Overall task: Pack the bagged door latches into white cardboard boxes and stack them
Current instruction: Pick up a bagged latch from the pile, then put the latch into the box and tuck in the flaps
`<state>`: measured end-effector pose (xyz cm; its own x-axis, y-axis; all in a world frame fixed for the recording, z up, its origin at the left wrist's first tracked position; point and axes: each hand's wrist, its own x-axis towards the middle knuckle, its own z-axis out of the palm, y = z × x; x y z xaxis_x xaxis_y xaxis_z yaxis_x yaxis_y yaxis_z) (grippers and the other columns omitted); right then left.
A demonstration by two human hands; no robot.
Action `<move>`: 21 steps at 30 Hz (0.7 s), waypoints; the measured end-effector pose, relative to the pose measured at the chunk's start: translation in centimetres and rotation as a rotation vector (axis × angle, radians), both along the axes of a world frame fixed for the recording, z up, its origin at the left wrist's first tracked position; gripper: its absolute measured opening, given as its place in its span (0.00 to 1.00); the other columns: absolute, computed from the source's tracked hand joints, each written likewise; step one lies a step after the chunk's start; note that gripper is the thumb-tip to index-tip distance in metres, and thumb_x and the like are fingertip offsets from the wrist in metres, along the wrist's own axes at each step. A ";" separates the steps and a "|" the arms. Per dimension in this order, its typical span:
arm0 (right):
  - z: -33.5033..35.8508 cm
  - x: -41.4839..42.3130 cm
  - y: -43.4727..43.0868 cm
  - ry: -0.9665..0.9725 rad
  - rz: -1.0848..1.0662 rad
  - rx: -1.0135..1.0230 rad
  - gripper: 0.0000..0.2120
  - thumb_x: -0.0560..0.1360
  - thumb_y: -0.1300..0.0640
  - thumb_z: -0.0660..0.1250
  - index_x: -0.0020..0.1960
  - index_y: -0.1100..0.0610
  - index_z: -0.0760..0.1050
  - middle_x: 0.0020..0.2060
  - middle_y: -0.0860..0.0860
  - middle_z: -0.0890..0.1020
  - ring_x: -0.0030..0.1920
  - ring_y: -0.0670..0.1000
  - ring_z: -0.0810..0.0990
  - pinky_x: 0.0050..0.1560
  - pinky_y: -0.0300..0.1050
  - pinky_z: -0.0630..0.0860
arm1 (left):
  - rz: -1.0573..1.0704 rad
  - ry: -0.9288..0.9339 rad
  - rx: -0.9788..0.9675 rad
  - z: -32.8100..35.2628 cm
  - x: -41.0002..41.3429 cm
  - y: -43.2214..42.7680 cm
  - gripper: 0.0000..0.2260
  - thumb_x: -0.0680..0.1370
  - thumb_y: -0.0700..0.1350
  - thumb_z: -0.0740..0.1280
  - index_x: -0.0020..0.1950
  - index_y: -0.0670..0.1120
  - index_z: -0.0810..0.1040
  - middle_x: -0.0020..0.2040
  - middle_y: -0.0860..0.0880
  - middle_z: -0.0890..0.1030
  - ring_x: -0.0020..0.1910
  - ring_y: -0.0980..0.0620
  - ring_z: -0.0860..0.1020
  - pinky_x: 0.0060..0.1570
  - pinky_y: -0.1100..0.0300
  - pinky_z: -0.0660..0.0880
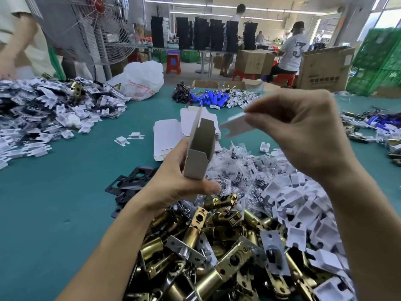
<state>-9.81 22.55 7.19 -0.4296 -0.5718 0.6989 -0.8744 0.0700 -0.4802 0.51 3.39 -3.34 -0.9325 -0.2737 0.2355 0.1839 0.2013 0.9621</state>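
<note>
Far left: a heap of white card pieces (pixel 43 105) on the green table (pixel 54 203), with a wire-caged fan (pixel 97 29) standing behind it. A white plastic sack (pixel 141 80) sits at the far edge of the table. Near left of centre: flat black plates (pixel 130 183) lie on the table just beside the left wrist.

Centre: the left hand (pixel 180 183) grips a small cardboard box (pixel 199 153), thumb across its lower end and fingers behind it. The box is held raised above the table, open end up with its flaps standing. Behind it lies a stack of flat white box blanks (pixel 171 133).

Right of centre: the right hand (pixel 303 137) pinches one flat white card (pixel 236 127) between thumb and fingertips. The card's free end is just beside the open top of the box; whether they touch cannot be told.

Near centre: a heap of brass door latches (pixel 217 246) lies on the table below both hands and between the forearms, touched by neither hand. Small clear bags (pixel 238 166) lie just beyond it.

Right: more white card pieces (pixel 303 203) are piled under the right forearm. Blue cylinders (pixel 212 98) lie far across the table.
</note>
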 end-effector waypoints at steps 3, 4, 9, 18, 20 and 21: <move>0.7 0.8 -2.2 0.156 0.025 0.069 0.06 0.75 0.60 0.73 0.51 0.53 0.84 0.42 0.47 0.84 0.40 0.43 0.80 0.43 0.34 0.76 | 0.008 -0.009 -0.020 0.0 0.0 0.1 0.35 0.55 0.53 0.82 0.61 0.64 0.77 0.58 0.57 0.82 0.58 0.57 0.79 0.52 0.63 0.78; 0.8 0.9 -2.8 0.202 0.010 0.110 0.06 0.75 0.60 0.73 0.51 0.54 0.85 0.42 0.49 0.85 0.40 0.45 0.80 0.44 0.37 0.76 | 0.006 -0.012 -0.020 0.0 0.0 0.2 0.34 0.55 0.53 0.82 0.60 0.65 0.77 0.58 0.57 0.82 0.57 0.58 0.79 0.51 0.65 0.78; 0.7 0.6 -4.6 0.333 -0.054 0.176 0.05 0.75 0.58 0.73 0.51 0.53 0.85 0.43 0.51 0.86 0.44 0.52 0.79 0.48 0.50 0.76 | 0.010 -0.034 -0.014 0.2 0.0 0.3 0.33 0.54 0.53 0.82 0.57 0.65 0.77 0.56 0.59 0.82 0.55 0.62 0.79 0.46 0.70 0.76; -1.6 0.7 -5.8 0.179 -0.026 0.218 0.13 0.72 0.61 0.73 0.49 0.54 0.69 0.40 0.50 0.84 0.43 0.58 0.80 0.42 0.58 0.78 | 0.016 -0.075 0.019 0.1 -0.1 0.3 0.32 0.54 0.53 0.82 0.56 0.61 0.77 0.53 0.57 0.83 0.50 0.59 0.81 0.41 0.66 0.76; -2.1 0.3 -6.1 0.143 -0.041 0.257 0.15 0.71 0.61 0.73 0.47 0.52 0.67 0.41 0.49 0.84 0.44 0.58 0.81 0.42 0.58 0.78 | 0.018 -0.087 0.015 0.0 -0.1 0.4 0.32 0.55 0.53 0.83 0.57 0.61 0.77 0.52 0.57 0.83 0.50 0.59 0.82 0.43 0.62 0.79; -2.1 0.1 -6.3 0.125 -0.047 0.266 0.16 0.71 0.60 0.74 0.46 0.51 0.66 0.40 0.49 0.84 0.45 0.58 0.81 0.43 0.58 0.78 | 0.028 -0.096 0.012 0.0 -0.2 0.4 0.33 0.55 0.53 0.83 0.58 0.61 0.77 0.53 0.57 0.83 0.51 0.57 0.82 0.46 0.58 0.81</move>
